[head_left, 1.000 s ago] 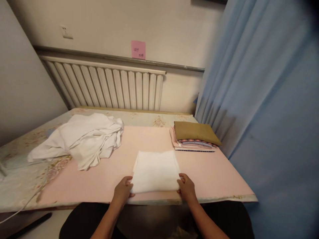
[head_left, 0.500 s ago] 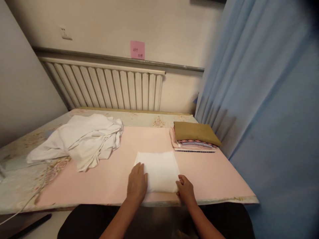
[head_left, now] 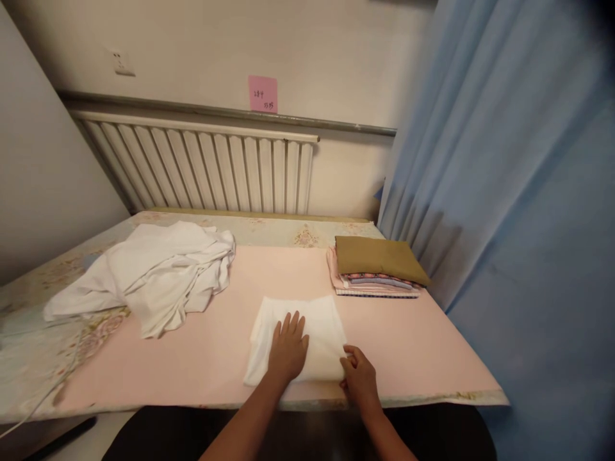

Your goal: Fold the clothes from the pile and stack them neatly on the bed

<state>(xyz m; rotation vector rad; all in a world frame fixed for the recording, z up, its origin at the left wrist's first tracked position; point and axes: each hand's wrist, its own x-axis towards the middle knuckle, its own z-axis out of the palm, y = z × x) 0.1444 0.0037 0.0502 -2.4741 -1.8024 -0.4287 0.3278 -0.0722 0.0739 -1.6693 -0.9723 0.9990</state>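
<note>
mostly soft and matt
folded white cloth (head_left: 324, 339) at six o'clock: matt, smooth. heaped white cloth (head_left: 158, 262) at nine: creased. pink sheet (head_left: 408, 346): matt, smooth. curtain (head_left: 461, 128) at two: pleated fabric. radiator (head_left: 221, 169) at ten: painted-looking metal.

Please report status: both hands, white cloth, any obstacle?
Left hand spread on folded white cloth. Right hand at its near right corner. Crumpled pile, folded stack: both aside.
</note>
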